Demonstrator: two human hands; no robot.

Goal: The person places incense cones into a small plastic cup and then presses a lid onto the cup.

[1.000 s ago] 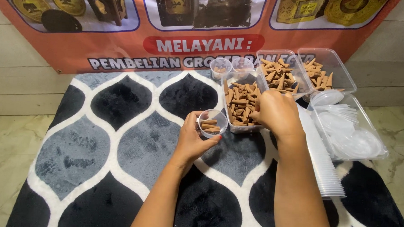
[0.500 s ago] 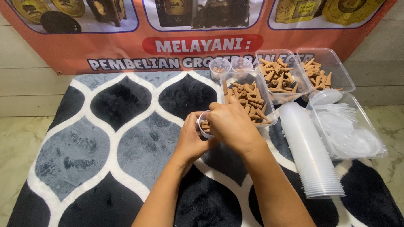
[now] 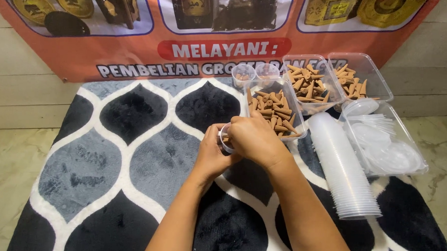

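An orange banner (image 3: 137,53) with white lettering and blue-framed product pictures hangs along the wall behind the rug. Below it stand four clear plastic tubs (image 3: 381,146), rectangular and unlabelled.

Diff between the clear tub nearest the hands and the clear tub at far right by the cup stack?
The near clear plastic tub holds brown incense cones; the right clear plastic tub holds flat translucent round lids. The near tub sits just beyond the right hand; the right tub lies past the stack of clear plastic cups, away from both hands. Both are rectangular, transparent and uncovered, resting on the patterned rug.
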